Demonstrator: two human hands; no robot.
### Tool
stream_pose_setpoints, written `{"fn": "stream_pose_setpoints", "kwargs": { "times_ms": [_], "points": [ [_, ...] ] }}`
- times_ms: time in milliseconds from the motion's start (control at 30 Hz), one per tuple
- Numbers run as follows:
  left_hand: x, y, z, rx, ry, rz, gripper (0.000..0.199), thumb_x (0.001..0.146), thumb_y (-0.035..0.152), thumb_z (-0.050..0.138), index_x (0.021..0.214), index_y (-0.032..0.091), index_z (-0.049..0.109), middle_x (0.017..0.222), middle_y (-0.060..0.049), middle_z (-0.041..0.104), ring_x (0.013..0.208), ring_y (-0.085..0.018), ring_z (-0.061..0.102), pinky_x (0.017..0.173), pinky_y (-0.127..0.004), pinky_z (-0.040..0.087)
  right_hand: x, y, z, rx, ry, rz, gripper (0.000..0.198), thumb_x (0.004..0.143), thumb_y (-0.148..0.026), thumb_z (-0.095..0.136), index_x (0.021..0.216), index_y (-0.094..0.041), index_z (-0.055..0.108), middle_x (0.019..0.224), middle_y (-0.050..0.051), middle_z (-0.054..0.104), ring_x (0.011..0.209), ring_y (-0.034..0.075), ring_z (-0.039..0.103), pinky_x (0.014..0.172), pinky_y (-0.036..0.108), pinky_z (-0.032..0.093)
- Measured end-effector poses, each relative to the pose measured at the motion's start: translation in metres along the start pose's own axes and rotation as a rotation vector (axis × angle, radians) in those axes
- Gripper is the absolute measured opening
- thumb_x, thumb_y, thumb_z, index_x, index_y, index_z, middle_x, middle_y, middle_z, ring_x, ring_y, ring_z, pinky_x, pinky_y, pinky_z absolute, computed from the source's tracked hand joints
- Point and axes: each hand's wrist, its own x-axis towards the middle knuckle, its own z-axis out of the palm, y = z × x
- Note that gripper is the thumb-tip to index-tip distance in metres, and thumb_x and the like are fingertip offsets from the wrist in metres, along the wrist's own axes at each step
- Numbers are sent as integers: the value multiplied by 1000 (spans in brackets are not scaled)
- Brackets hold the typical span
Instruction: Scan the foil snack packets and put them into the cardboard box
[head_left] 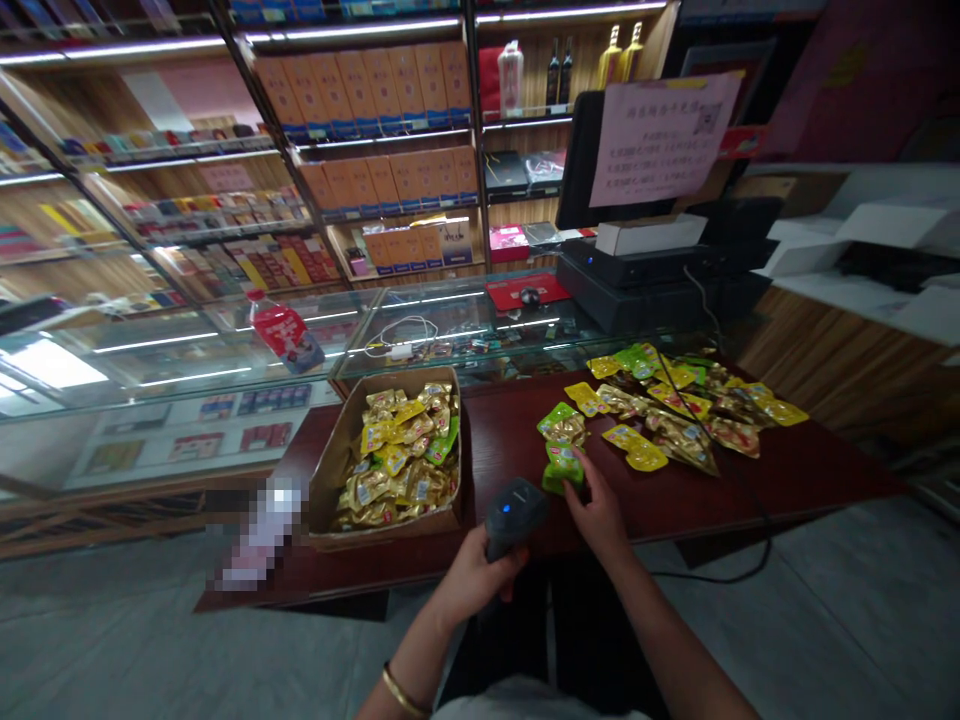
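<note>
My left hand [486, 568] is wrapped round the grip of a dark barcode scanner [516, 508], which shows a small blue light. The scanner's head points toward my right hand [596, 507]. Between the fingers of that hand is a green snack packet [561, 468], at the table top. Just behind it lies another green and gold packet [562, 425]. A cardboard box [459, 440] of gold, yellow and green packets stands left of the scanner. To the right, a loose pile of similar packets [679, 435] is spread over the dark red table [499, 425].
A glass display counter [442, 300] runs behind the table, bearing a red-labelled bottle [283, 330], a white cable [401, 350] and a mouse [530, 297]. A monitor with a paper notice [664, 138] stands at the back right. A black cord [761, 545] crosses the packets and hangs off the table.
</note>
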Motion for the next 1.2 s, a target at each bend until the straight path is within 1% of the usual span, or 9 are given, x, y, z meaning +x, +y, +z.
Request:
{"fn": "stream_pose_setpoints", "kwargs": {
  "times_ms": [133, 267, 367, 500, 600, 800, 1033, 1100, 1200],
  "points": [
    [-6, 18, 12, -35, 18, -35, 33, 76, 41, 76, 90, 16, 60, 52, 9, 51, 36, -7, 46, 37, -18, 38, 0, 1, 1, 34, 17, 43, 59, 91, -31, 57, 149, -22, 50, 146, 12, 60, 132, 27, 60, 111, 47, 49],
    [-8, 37, 18, -47, 45, -50, 28, 78, 42, 72, 84, 18, 57, 49, 8, 51, 33, -8, 46, 35, -18, 37, -1, 4, 5, 48, 33, 70, 57, 89, -30, 57, 145, -21, 55, 141, 13, 64, 125, 28, 65, 107, 47, 53],
    [-8, 44, 20, -24, 37, -58, 27, 77, 40, 70, 82, 18, 56, 48, 9, 50, 33, -8, 45, 34, -18, 37, -2, 4, 6, 57, 44, 74, 58, 89, -30, 57, 146, -22, 54, 142, 12, 63, 124, 28, 66, 105, 46, 54],
    [-7, 44, 23, -9, 14, -51, 26, 77, 40, 70, 80, 18, 56, 49, 8, 51, 34, -8, 45, 35, -18, 38, -3, 3, 4, 69, 29, 83, 60, 90, -31, 57, 149, -24, 50, 140, 12, 65, 121, 27, 67, 103, 44, 56],
    [-4, 43, 24, -9, 6, -36, 26, 78, 41, 70, 83, 18, 57, 46, 8, 50, 33, -8, 45, 35, -18, 37, -3, 4, 3, 67, 11, 97, 61, 91, -33, 57, 150, -24, 49, 141, 12, 64, 122, 27, 66, 104, 45, 55],
    [8, 39, 27, -21, 19, -23, 24, 80, 39, 68, 84, 18, 57, 47, 8, 51, 32, -9, 46, 33, -18, 36, -2, 8, 4, 67, -10, 80, 58, 90, -32, 58, 146, -22, 54, 141, 12, 64, 126, 28, 64, 106, 46, 54],
    [20, 41, 35, -45, 34, -34, 28, 78, 42, 71, 83, 18, 57, 47, 8, 51, 31, -9, 46, 33, -18, 36, 0, 5, 3, 82, -15, 104, 61, 87, -33, 59, 146, -18, 52, 140, 14, 65, 126, 29, 64, 107, 46, 53],
    [21, 44, 37, -38, 36, -47, 30, 77, 43, 72, 84, 18, 57, 46, 8, 51, 30, -9, 45, 33, -19, 36, 0, 2, 1, 108, -6, 87, 59, 87, -35, 60, 144, -18, 54, 137, 14, 66, 125, 29, 65, 107, 46, 52],
    [17, 49, 39, -20, 32, -76, 32, 76, 44, 72, 85, 18, 57, 46, 8, 51, 31, -9, 44, 33, -19, 37, -3, -2, -3, 142, 35, 63, 47, 91, -40, 58, 133, -20, 65, 132, 12, 70, 123, 28, 65, 107, 45, 52]
  ]
}}
